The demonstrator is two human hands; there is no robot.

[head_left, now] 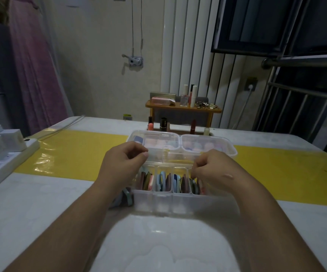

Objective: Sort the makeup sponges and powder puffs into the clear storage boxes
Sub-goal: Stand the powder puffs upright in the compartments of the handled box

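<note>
You seem nearly done: puffs (166,181) fill the front box (178,203), some loose puffs (124,197) wait on the desk (41,213), and your left hand (123,163) and right hand (213,169) pinch its lid (174,160).

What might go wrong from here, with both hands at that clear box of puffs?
The flat coloured powder puffs stand on edge, packed tight in the clear divided storage box; the clear lid that the left hand pinches might jam on them. The few loose puffs beside the box, near the left wrist, might get knocked aside or left out.
</note>
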